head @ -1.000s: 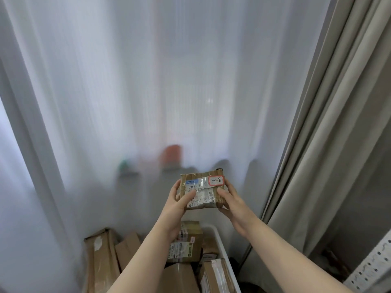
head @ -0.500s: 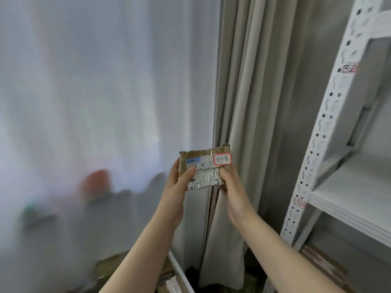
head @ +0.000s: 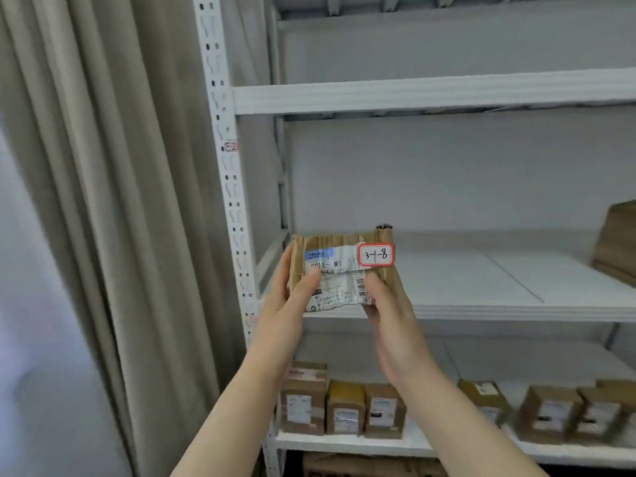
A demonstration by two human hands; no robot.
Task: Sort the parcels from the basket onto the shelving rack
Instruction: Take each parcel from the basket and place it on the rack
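Parcel (head: 344,266) now before shelving rack (head: 413,94) instead of curtain (head: 120,201), long axis horizontal

Our two bare forearms reach up from the bottom edge, the left forearm (head: 241,407) slanting up to the right and the right forearm (head: 464,425) slanting up to the left, wrists drawing near each other. Our left hand (head: 289,304) grips the left edge of a small brown tape-wrapped cardboard parcel (head: 344,270), thumb laid across its front, fingers curled behind. Our right hand (head: 392,325) holds its lower right corner, thumb pressed on the front, back of the hand facing us.
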